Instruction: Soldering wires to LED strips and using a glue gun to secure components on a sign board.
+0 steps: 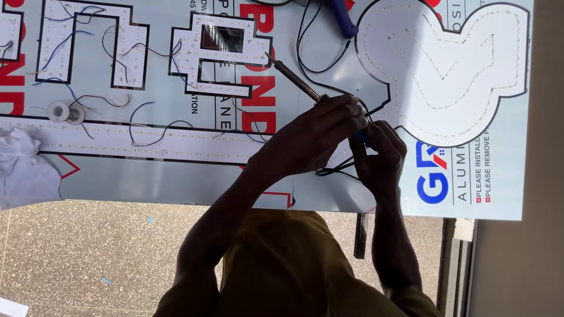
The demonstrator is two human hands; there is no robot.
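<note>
My left hand (314,138) grips a soldering iron (294,76) whose thin metal shaft points up and left. Its tip rests near the edge of a white letter-shaped panel (226,56) studded with small lights. My right hand (382,155) is curled just to the right, touching the left one. Its fingers pinch the black cord (335,172) beside a small blue part (362,138) that shows between the two hands. Both hands hover over a large printed sign board (147,182).
A big white rounded cut-out (446,70) lies at the right, more white letter panels (88,41) with loose wires at the left. A solder spool (61,111), a white cloth (23,167) and a blue-handled tool (342,17) also lie on the board. Speckled floor (88,252) shows below.
</note>
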